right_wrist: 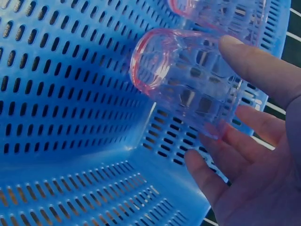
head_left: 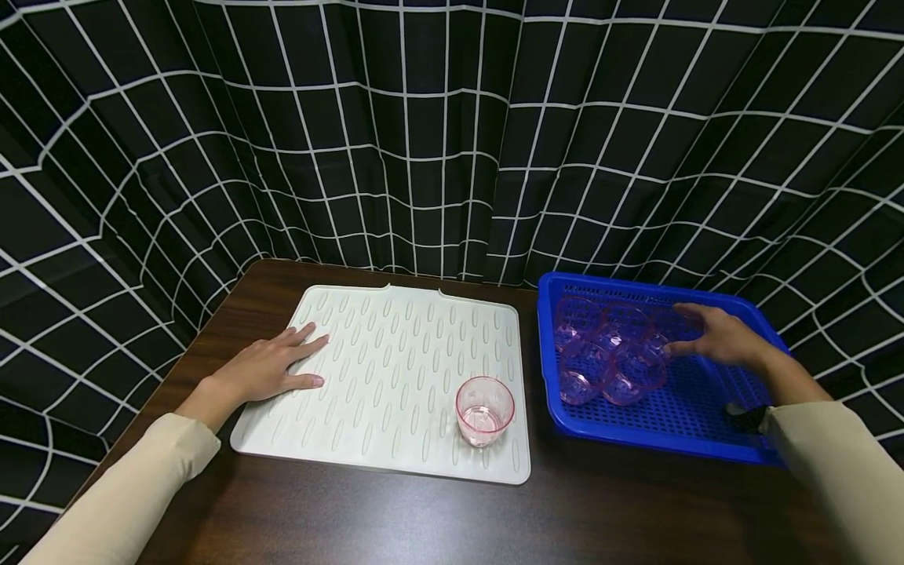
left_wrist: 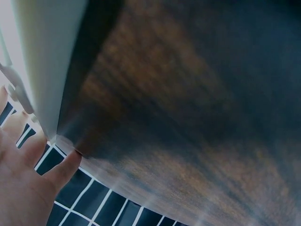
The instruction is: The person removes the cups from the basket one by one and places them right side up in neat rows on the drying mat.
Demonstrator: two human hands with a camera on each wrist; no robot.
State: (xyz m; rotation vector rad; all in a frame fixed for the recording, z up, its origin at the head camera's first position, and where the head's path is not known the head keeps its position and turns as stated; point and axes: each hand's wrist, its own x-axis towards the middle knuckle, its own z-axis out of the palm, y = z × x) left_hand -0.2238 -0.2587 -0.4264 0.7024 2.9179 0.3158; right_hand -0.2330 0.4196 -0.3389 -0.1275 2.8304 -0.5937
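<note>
My left hand [head_left: 271, 367] lies with spread fingers on the left side of a white ridged drying mat [head_left: 384, 377]. A clear pink-tinted cup [head_left: 484, 412] stands upright near the mat's right front corner. My right hand [head_left: 723, 336] reaches into a blue slotted basket [head_left: 671, 431]. Between its thumb and spread fingers is a pink cup [right_wrist: 188, 77]; the thumb overlaps the cup's side, and some fingertips show through or beside the clear wall. Several more pink cups [head_left: 584, 365] stand in the basket, left of this hand.
Beneath the mat and basket is a dark brown wooden table [head_left: 367, 514]. A black curtain with a white grid [head_left: 424, 125] hangs right behind it and along both sides. The basket's raised rim [head_left: 547, 353] stands a short gap right of the mat.
</note>
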